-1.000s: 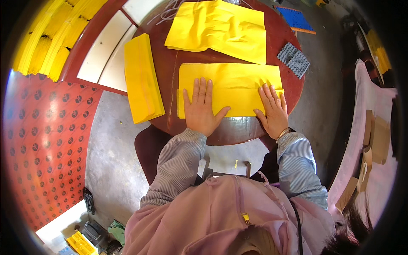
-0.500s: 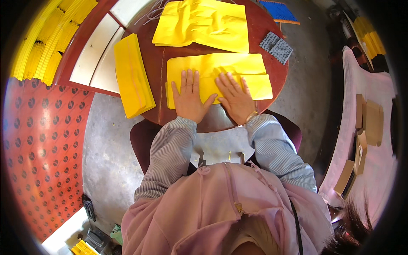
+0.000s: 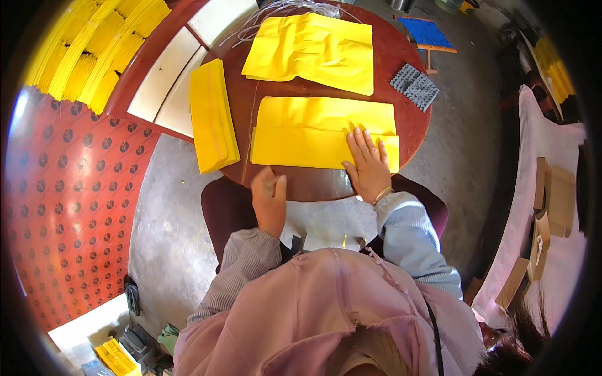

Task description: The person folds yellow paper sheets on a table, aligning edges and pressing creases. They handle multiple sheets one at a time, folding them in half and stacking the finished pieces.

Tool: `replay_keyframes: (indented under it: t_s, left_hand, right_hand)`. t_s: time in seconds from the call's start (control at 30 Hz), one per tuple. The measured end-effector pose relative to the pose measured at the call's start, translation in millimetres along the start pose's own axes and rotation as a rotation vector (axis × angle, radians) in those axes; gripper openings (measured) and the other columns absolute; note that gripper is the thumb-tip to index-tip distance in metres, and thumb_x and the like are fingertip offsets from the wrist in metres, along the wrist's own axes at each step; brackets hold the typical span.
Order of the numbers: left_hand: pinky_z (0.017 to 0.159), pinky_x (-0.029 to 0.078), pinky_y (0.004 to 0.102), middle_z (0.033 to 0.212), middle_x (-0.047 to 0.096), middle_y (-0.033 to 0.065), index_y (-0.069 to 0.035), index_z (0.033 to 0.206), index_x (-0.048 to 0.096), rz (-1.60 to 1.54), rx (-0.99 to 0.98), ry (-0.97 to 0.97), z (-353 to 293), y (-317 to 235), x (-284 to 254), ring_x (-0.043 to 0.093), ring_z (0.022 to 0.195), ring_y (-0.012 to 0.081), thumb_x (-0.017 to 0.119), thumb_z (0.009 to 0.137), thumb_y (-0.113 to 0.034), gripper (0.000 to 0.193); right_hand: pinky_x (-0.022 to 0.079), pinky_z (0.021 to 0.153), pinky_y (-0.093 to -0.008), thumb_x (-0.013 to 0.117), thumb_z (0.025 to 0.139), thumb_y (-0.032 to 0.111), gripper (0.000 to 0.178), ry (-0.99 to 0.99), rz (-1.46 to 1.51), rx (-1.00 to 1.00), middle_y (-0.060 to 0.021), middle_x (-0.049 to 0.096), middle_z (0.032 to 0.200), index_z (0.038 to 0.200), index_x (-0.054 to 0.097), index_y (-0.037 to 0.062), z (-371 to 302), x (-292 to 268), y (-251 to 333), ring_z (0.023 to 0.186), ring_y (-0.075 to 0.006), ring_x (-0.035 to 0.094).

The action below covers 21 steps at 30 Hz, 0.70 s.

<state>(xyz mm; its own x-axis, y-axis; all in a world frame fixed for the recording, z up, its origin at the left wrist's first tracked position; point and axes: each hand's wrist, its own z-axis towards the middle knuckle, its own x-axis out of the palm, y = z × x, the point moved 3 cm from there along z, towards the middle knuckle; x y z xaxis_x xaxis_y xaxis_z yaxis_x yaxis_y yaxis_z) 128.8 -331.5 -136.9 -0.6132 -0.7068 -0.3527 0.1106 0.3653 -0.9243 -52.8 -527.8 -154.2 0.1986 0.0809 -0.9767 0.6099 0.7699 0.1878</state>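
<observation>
A yellow paper sheet (image 3: pixel 325 114), folded over along its near part, lies flat on the round dark-red table (image 3: pixel 414 128) in front of me. My right hand (image 3: pixel 370 166) rests with fingers stretched out on the right end of the fold. My left hand (image 3: pixel 269 202) is off the paper, just below its near left corner at the table's edge. Its fingers are loosely curled with the thumb apart, and I see nothing in it. Farther back is a creased yellow sheet stack (image 3: pixel 310 53). To the left, a folded yellow bundle (image 3: pixel 213 119) overhangs the table edge.
A grey studded pad (image 3: pixel 414 86) lies at the table's right side. Clear cords (image 3: pixel 285 11) lie at its far edge. A blue-topped stool (image 3: pixel 427 32) stands beyond. Tall yellow stacks (image 3: pixel 94 47) fill the far left; opened cardboard boxes (image 3: pixel 558 194) lie on pink cloth at right.
My left hand has lifted off the folded sheet and drawn back toward me, its fingers curling. The right hand stays on the paper, shifted toward the right end. The whole view has tilted slightly.
</observation>
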Motion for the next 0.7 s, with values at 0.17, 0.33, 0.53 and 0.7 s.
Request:
replay_keyframes:
  t_s: [0.17, 0.33, 0.53, 0.7]
  left_hand:
    - [0.121, 0.043, 0.0423, 0.151, 0.053, 0.0216, 0.012, 0.147, 0.046, -1.037, -0.293, 0.206, -23.6, 30.6, 20.8, 0.053, 0.144, 0.0355, 0.063, 0.108, -0.016, 0.052]
    - [0.105, 0.053, 0.0469, 0.128, 0.062, 0.0157, 0.005, 0.137, 0.058, -0.814, -0.57, -0.001, 2.7, 19.8, 33.9, 0.066, 0.116, 0.0324, 0.068, 0.106, -0.024, 0.044]
    - [0.073, 0.058, 0.0371, 0.092, 0.062, 0.0034, -0.002, 0.121, 0.067, -0.74, -0.659, -0.134, 30.4, 3.0, 15.0, 0.056, 0.068, 0.0162, 0.074, 0.101, -0.016, 0.025]
    - [0.062, 0.052, 0.0345, 0.087, 0.057, 0.0006, -0.007, 0.108, 0.068, -0.588, -0.608, -0.183, 63.5, -1.2, -1.3, 0.052, 0.06, 0.0126, 0.078, 0.097, -0.016, 0.017]
  right_hand:
    - [0.017, 0.131, -0.0534, 0.057, 0.106, 0.042, 0.07, 0.013, 0.053, 0.047, -0.0058, 0.03, 0.176, 0.167, 0.034, 0.0159, -38.2, -3.6, 30.6, 0.163, -0.026, 0.024]
    - [0.02, 0.13, -0.0522, 0.059, 0.105, 0.045, 0.072, 0.063, 0.045, 0.006, -0.0045, 0.032, 0.175, 0.167, 0.036, 0.0167, -59.2, -14.2, 38.6, 0.162, -0.0251, 0.025]
    - [0.027, 0.124, -0.0533, 0.061, 0.104, 0.045, 0.065, 0.071, 0.006, -0.085, -0.0019, 0.038, 0.171, 0.163, 0.043, 0.0217, -60.6, -24.9, 33.3, 0.158, -0.0248, 0.032]
    - [0.028, 0.122, -0.0553, 0.061, 0.104, 0.043, 0.06, 0.07, 0.018, -0.132, -0.0005, 0.042, 0.169, 0.16, 0.047, 0.0258, -58.7, -27.8, 26.8, 0.155, -0.0246, 0.036]
